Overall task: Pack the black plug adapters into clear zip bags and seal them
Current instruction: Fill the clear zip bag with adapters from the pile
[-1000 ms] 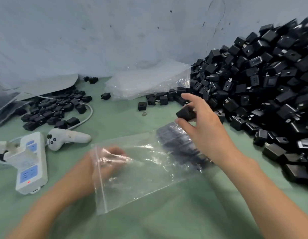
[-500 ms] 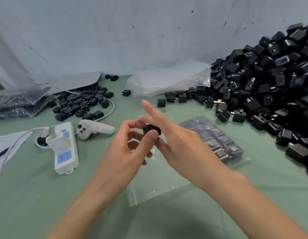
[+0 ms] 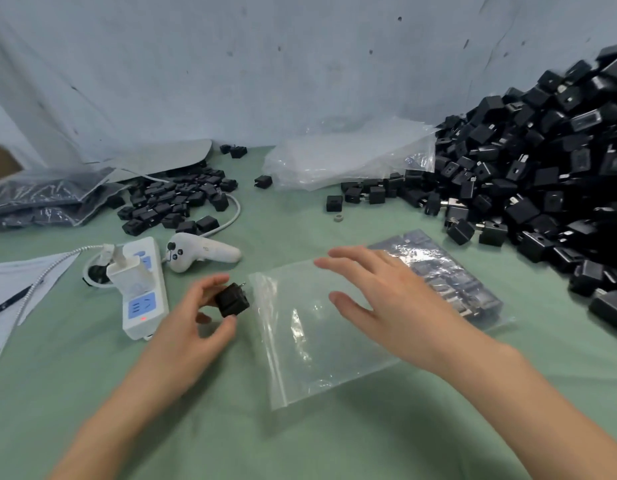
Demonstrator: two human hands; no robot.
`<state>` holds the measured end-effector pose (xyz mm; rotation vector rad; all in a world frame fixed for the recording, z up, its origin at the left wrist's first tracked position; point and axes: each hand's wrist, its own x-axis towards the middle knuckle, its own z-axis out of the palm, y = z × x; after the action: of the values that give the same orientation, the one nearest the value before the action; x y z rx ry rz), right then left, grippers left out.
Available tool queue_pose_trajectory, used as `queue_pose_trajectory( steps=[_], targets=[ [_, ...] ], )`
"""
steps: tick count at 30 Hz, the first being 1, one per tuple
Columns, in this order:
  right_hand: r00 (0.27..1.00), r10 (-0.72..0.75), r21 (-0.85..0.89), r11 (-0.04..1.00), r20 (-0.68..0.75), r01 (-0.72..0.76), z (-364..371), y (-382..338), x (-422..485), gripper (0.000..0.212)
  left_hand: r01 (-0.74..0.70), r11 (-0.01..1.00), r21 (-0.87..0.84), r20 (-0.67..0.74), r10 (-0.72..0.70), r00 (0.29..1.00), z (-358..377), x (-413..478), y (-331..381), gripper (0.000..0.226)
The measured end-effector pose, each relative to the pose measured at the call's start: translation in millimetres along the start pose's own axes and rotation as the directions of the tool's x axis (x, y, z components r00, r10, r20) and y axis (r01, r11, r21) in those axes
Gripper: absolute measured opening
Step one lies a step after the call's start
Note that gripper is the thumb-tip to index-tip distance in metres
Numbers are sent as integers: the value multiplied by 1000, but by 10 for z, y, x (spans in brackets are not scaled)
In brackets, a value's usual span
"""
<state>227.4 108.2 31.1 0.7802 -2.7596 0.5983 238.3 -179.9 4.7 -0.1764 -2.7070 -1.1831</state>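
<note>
- Green cloth covers the desk [image 3: 231,427], with a pale blue-grey sheet behind it.
- Clear zip bag [image 3: 310,341] lies flat at the centre, its zip edge turned toward 9 o'clock.
- Rows of packed adapters [image 3: 449,275] fill the bag's end toward 2 o'clock.
- Left hand [image 3: 189,334] holds one black adapter [image 3: 232,300], thumb and fingers clamped on it. It sits just beside the zip edge, with the prongs pointing toward 1 o'clock.
- Right hand [image 3: 397,313] is over the bag, fingers apart and straight, holding nothing. I cannot tell whether it touches the plastic.
- Big pile [image 3: 542,174] of loose adapters rises at 2 to 3 o'clock.
- Small pile [image 3: 175,202] lies at 10 o'clock, with filled bags [image 3: 40,199] further left.
- Empty bags [image 3: 348,157] are stacked at 12 o'clock.
- White power strip [image 3: 144,299] and white controller [image 3: 199,252] lie near the left hand, toward 9 and 10 o'clock of the bag.
</note>
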Motion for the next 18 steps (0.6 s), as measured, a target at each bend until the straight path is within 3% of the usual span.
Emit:
queue_pose_trajectory(
  steps=[6,10,12,15,18],
  targets=[
    [992,-52,-14,998,111,54,125,-79,-36,44,-65,985,163,33,60,998,61,-87,-132,40],
    [991,-59,-19,998,121,62,171,-101,-26,42,-77,915,397,19,75,997,65,-70,-49,62],
    [991,-63,-22,998,119,66,185,-105,-24,40,-47,880,473,98,0,995,20,-59,-56,71],
    [991,-65,-16,998,118,68,184,-116,-20,38,15,937,349,260,-112,959,-153,-98,-180,59],
    [990,-74,-33,996,122,78,188,-124,-5,38,-69,967,246,265,2,964,-282,-163,-269,49]
  ],
)
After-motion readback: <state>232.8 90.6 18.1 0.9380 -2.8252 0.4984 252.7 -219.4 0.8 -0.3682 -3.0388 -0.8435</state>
